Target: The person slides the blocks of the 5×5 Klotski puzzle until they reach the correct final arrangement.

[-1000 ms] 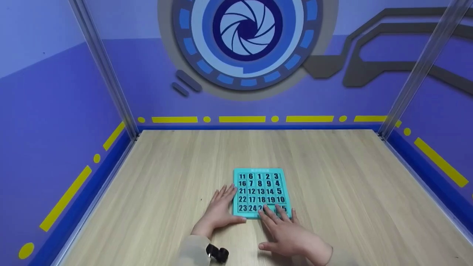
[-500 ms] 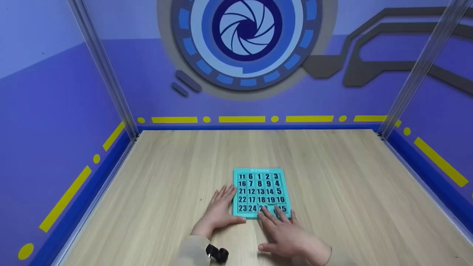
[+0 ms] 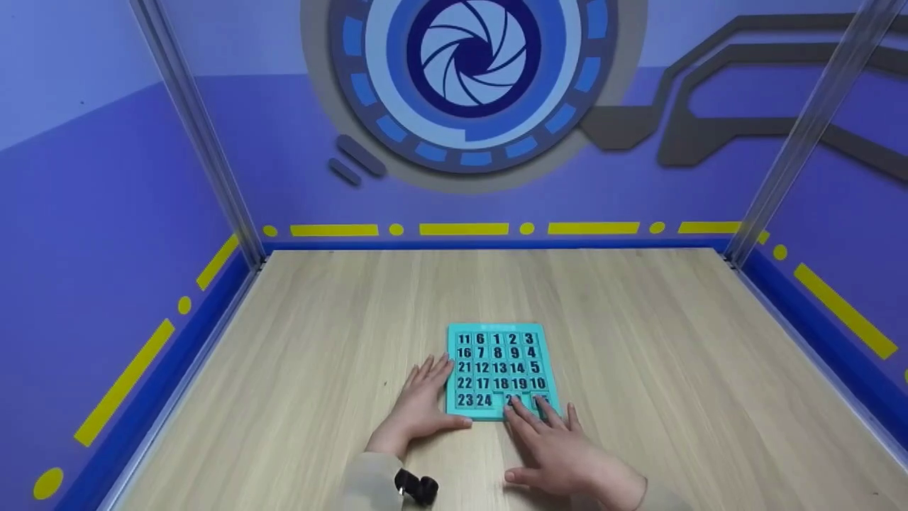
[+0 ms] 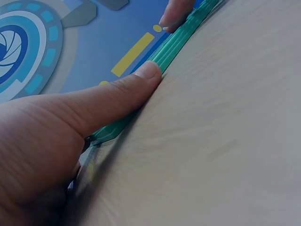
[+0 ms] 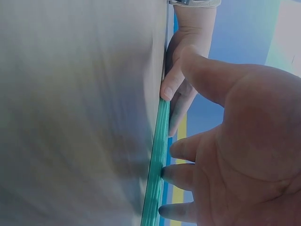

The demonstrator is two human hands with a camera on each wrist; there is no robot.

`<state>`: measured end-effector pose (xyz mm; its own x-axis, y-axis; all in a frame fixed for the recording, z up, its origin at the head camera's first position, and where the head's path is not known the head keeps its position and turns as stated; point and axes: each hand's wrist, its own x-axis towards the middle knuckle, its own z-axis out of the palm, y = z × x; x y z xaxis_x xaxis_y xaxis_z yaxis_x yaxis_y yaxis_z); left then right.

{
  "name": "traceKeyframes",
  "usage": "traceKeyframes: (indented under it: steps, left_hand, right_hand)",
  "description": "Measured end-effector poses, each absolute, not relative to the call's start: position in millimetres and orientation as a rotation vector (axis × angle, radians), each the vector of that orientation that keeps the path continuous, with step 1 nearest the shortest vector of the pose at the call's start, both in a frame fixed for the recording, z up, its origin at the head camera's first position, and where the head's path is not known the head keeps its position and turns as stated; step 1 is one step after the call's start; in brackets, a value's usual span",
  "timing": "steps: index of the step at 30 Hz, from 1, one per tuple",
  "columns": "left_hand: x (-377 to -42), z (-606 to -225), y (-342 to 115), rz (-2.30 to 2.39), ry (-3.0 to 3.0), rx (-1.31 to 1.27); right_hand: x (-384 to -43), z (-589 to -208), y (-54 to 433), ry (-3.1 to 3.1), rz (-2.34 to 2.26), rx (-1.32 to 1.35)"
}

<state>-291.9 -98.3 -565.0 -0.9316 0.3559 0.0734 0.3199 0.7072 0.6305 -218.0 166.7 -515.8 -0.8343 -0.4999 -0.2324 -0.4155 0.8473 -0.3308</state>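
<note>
A turquoise sliding number puzzle (image 3: 496, 328) lies flat on the wooden table, its black-numbered tiles in a square grid. My left hand (image 3: 420, 404) rests at its left side, fingers along that edge and the straight thumb against the near edge. That thumb (image 4: 127, 89) also shows pressing the puzzle's green edge (image 4: 181, 42) in the left wrist view. My right hand (image 3: 557, 447) has outstretched fingertips on the bottom row, partly covering a tile (image 3: 511, 399) whose number starts with 2 and the last tile. A gap shows right of tile 24 (image 3: 484, 400).
The wooden table (image 3: 340, 319) is bounded by blue panels (image 3: 468, 202) at the back and both sides, with metal posts (image 3: 206, 142) in the rear corners. A black device (image 3: 418, 488) sits at the left sleeve's cuff.
My right hand has shifted slightly right, and the bottom-row tile under its fingers has slid right, leaving a gap beside tile 24. The left hand and puzzle frame stay put.
</note>
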Motion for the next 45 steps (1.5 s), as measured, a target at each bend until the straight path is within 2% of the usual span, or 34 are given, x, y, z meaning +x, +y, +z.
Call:
traceKeyframes:
  steps: [27,45]
  left_hand:
    - [-291.9,-565.5,-98.8,1.053,2.846,0.561]
    - [-291.7,-566.8,-98.4,1.016,2.865,0.59]
  right_hand:
    - [-215.9,-515.3,179.0,2.717,-0.41,-0.658]
    - [-222.3,-516.4,150.8,2.698,-0.378,-0.734]
